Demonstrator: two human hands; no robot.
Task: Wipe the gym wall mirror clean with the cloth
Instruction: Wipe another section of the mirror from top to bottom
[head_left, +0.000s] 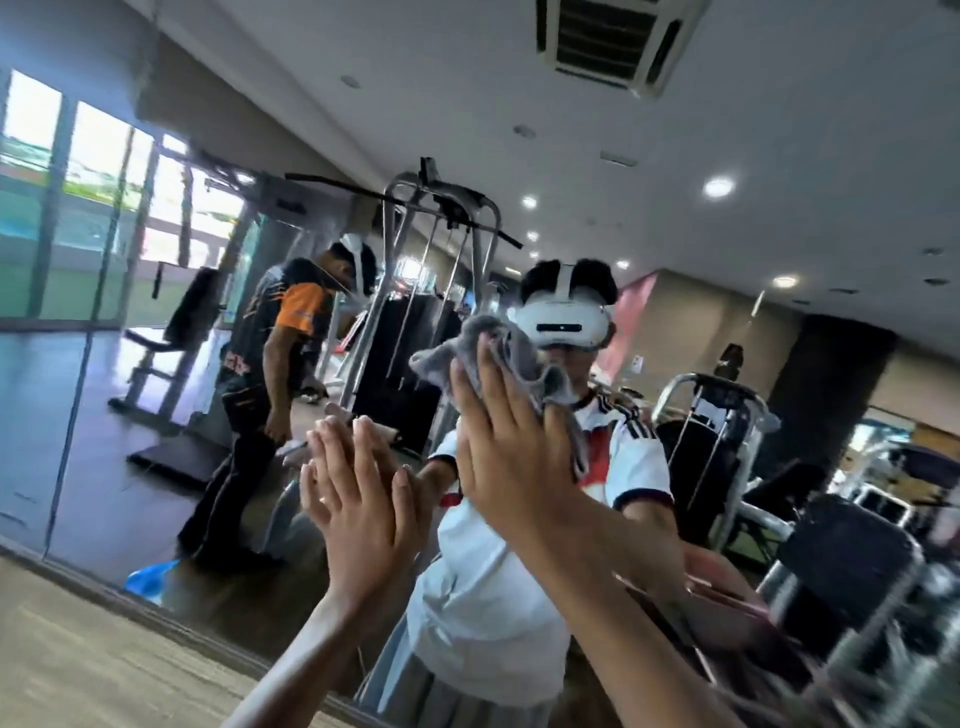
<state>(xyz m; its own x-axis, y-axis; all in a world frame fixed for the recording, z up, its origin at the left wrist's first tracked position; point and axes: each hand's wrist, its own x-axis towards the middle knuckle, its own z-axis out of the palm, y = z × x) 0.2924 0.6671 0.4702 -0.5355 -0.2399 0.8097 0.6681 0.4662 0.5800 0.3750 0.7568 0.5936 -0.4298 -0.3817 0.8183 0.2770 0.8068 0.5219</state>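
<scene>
My right hand (511, 457) presses the cloth (501, 351) flat-fingered against the mirror (156, 374), ungripped, so it may slip; my left hand (358, 512), open and bare on the mirror beside it, risks leaving fresh prints.

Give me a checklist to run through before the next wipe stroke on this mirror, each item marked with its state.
1. Cloth pressed to the mirror under the right hand: ok.
2. Right hand's fingers straight on the cloth: ok.
3. Cloth spread flat: not ok, it is crumpled, with an end hanging below the hand.
4. Left hand off the glass: not ok, it appears to lie flat on the mirror and may leave prints.
5. Smears left on the glass: cannot tell, the picture is blurred.
6. Cloth damp or dry: cannot tell.
</scene>
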